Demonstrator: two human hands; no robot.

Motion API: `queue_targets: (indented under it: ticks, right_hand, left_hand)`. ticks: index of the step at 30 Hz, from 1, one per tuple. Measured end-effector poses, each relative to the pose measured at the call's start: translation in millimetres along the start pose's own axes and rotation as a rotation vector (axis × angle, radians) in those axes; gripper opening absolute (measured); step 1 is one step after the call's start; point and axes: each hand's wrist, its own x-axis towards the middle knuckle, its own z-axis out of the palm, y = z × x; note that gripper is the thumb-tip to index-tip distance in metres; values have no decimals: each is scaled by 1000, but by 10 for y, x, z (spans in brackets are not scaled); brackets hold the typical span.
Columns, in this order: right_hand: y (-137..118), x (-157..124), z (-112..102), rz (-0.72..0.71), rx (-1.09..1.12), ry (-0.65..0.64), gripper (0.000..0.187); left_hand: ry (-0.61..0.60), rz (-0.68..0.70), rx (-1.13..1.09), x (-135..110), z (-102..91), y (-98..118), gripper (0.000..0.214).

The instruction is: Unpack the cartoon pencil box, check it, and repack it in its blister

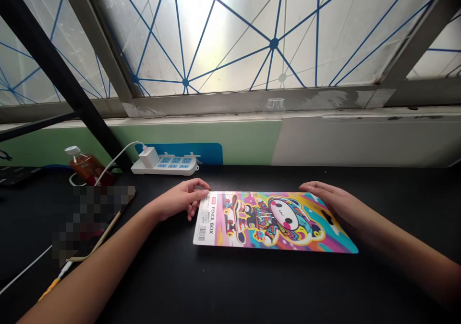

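A flat, colourful pencil box (pixel 275 223) spans the space between my hands, turned sideways, with a cartoon figure on a skateboard on its face. Its white label at the left end reads "PENCIL BOX" above a barcode. My left hand (pixel 185 200) pinches the far left corner, thumb by the edge and the other fingers curled. At the far right corner, my right hand (pixel 326 196) holds the edge with its fingers along the far side; its thumb is hidden. Whether the box rests on the black table (pixel 230 285) or is slightly raised, I cannot tell.
A white power strip (pixel 176 166) with a plugged-in charger (pixel 149 156) lies by the wall. To its left an orange-brown drink bottle (pixel 88 166) leans over. A phone-like device, partly blurred, and cables lie beside my left forearm. A clear cup (pixel 275 105) stands on the window ledge.
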Motion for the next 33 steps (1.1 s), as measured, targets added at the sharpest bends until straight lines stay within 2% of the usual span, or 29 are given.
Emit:
queue_targets:
  ticks: [2, 5, 7, 15, 22, 27, 33]
  right_hand:
    - [-36, -50, -70, 16, 28, -168, 46]
    - [-41, -106, -145, -1, 91, -426, 71]
    - [-7, -98, -155, -35, 153, -492, 79]
    - [136, 80, -101, -101, 267, -329, 68]
    - [114, 77, -107, -98, 271, -255, 65]
    - [23, 54, -168, -193, 220, -67, 66]
    - [-139, -85, -199, -315, 108, 148, 50]
  left_hand:
    - [-13, -8, -19, 5, -46, -12, 49]
    - [12, 1, -64, 24, -69, -40, 53]
    - [37, 5, -98, 34, -68, -54, 56]
    - [106, 57, -244, 34, 2, -51, 56]
    - [27, 151, -384, 21, -67, -88, 54]
    - [-31, 224, -464, 55, -85, -129, 47]
    - [-69, 299, -555, 58, 48, -122, 41]
